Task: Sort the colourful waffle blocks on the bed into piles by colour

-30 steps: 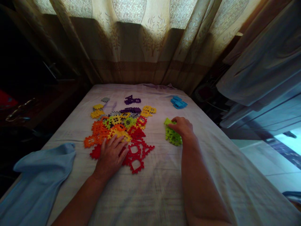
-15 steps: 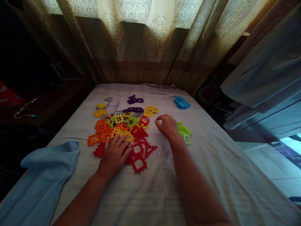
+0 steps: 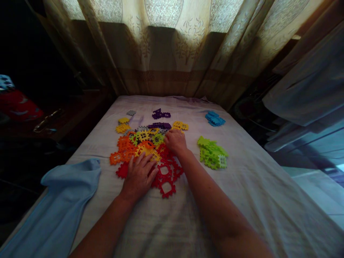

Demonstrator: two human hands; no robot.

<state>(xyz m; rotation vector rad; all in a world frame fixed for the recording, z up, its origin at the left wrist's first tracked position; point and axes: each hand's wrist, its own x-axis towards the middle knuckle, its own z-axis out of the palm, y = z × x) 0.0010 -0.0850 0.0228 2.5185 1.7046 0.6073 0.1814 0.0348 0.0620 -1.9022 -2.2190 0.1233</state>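
Observation:
My left hand [image 3: 139,176] lies with spread fingers on the near part of a mixed pile, over red pieces [image 3: 167,187] and the edge of yellow pieces [image 3: 143,150]. At the pile's right side is my right hand [image 3: 176,141], its fingers bent together beside a lime piece [image 3: 158,139]; what they hold, if anything, is hidden. Orange pieces [image 3: 126,144] form the pile's left part. Purple pieces [image 3: 159,125] lie at its back. A separate green heap [image 3: 212,152] rests right of my right forearm.
Blue pieces [image 3: 215,118] lie at the back right of the cloth-covered surface [image 3: 242,186]. Purple pieces [image 3: 161,114] and a grey one [image 3: 131,112] are at the back. A light blue cloth [image 3: 68,193] lies left; curtains [image 3: 172,71] hang behind.
My right hand has moved left from beside the green heap to the pile's right edge, uncovering more of the heap. The view has shifted slightly; my left hand stays on the pile.

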